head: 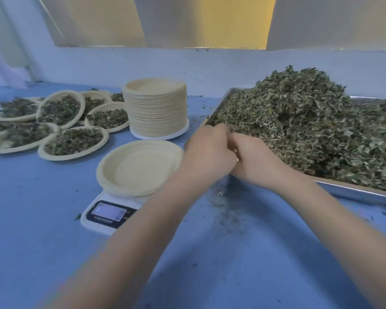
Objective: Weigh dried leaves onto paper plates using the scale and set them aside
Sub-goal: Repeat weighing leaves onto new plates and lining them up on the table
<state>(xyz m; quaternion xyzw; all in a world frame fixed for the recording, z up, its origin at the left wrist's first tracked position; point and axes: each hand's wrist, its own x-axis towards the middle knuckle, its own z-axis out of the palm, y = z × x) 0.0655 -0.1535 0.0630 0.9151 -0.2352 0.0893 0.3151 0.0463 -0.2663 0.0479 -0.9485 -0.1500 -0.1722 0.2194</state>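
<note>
Head view: both hands are seen at the near-left corner of the metal tray [352,192], w/ the left hand [206,150] and right hand [252,159] brought together, knuckles up, at the edge of the dried leaves [310,130] heaped in it; the fingers are curled downward and hidden behind the backs of the hands, so whether leaves are already gripped cannot be told; a gathering or scooping step is judged to be in hand. An empty paper plate [140,167] is set on the scale [108,214], just left of the hands, its display lit but unreadable; no leaves are seen on it yet, so this portion is judged not yet started. Approx. seven filled plates [73,142] are laid overlapping at far left on the blue surface [42,219]; a tall stack of unused plates [157,108] is stood behind the scale, between the filled ones and the tray. Leaf dust is scattered on the surface below the hands. Next move, as judged: a handful is to be lifted and carried a short way left, released over the plate's middle w/o spilling past the rim, then adjusted vs. the display reading before the plate is set aside w/ the others.
</note>
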